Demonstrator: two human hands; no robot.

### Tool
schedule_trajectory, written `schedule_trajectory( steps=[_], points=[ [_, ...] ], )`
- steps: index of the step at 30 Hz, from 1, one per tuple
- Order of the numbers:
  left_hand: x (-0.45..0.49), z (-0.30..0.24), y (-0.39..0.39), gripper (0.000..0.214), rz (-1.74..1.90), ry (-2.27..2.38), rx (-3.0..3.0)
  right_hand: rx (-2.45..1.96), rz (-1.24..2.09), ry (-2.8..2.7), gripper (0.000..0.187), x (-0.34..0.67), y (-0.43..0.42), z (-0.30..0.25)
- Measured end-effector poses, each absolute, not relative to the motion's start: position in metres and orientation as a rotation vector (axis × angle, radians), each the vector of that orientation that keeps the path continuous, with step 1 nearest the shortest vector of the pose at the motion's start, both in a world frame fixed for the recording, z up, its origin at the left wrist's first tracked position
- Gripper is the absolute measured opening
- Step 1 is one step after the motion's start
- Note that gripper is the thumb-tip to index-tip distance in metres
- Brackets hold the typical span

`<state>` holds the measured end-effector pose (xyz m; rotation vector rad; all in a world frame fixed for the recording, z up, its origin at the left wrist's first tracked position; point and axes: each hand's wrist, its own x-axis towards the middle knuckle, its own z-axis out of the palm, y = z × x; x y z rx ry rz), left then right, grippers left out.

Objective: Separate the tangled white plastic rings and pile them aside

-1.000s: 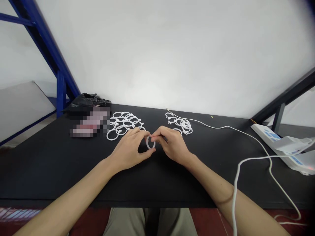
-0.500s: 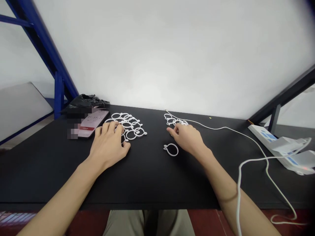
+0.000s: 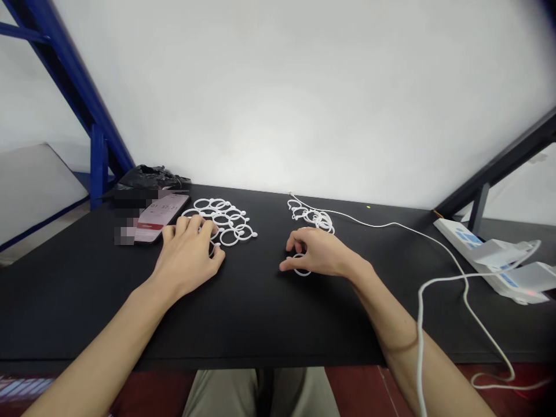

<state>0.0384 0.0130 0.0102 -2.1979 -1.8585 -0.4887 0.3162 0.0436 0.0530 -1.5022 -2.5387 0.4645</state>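
Note:
My left hand [image 3: 186, 252] rests with its fingers spread over the near-left side of a cluster of white rings [image 3: 229, 244], each thin and carrying a small knob. Its fingertips hide some of them. Around a single white ring [image 3: 303, 274] on the table, the thumb and fingers of my right hand [image 3: 317, 252] are held apart. That hand covers part of the ring, and I cannot tell whether it touches it. Just beyond, a smaller group of white rings [image 3: 322, 220] lies overlapping.
A phone [image 3: 158, 217] lies left of the rings, near a black plastic bag [image 3: 152, 176]. On the right, a white cable [image 3: 443, 280] crosses over my forearm to a power strip [image 3: 469, 242]. A white wall [image 3: 278, 104] stands behind the black table [image 3: 260, 324].
My right hand has come back toward me from the right-hand group to the single ring, and its thumb and fingers have spread. My left hand stays on its cluster.

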Motion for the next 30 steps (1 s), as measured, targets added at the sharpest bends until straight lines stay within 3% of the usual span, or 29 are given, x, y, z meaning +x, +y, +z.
schedule_trajectory(
  steps=[7,18,30],
  points=[
    [0.037,0.009,0.014,0.013,-0.534,-1.745,-2.242,-1.288,0.534,-2.516,0.015,0.317,0.047,0.046],
    [0.042,0.007,0.014,0.02,-0.59,-1.672,-2.24,-1.033,0.446,-2.169,0.006,0.299,0.047,0.034],
    [0.073,0.008,0.007,0.039,-0.696,-1.553,-2.369,-0.96,0.486,-2.0,0.011,0.281,0.039,0.03]
  ],
)
